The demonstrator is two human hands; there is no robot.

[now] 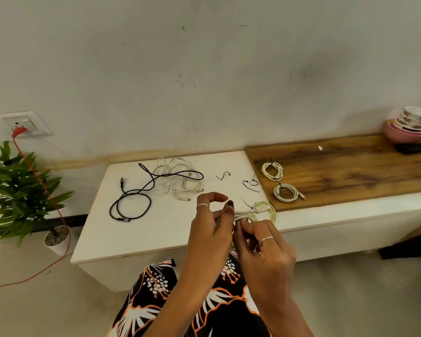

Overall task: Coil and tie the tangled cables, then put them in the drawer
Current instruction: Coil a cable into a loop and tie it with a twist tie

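Both my hands hold one white cable (pixel 244 216) above the front of the white cabinet top (pixel 141 229). My left hand (pixel 210 224) pinches its strands; my right hand (pixel 263 242) grips them from the right. The cable's coiled end (pixel 269 210) with a black tie lies on the top's right corner. A loose black cable (pixel 131 203) and a tangle of white cables (pixel 178 178) lie further back on the left. Two coiled, tied white cables (pixel 272 171) (pixel 286 192) rest on the wooden surface (pixel 350 171). No drawer shows.
Loose black ties (pixel 223 175) (pixel 251 184) lie on the white top. Stacked bowls (pixel 410 127) and a dark object (pixel 414 148) sit far right. A potted plant (pixel 22 190) stands left, with a red cord (pixel 44 188) running from a wall socket (pixel 22 124).
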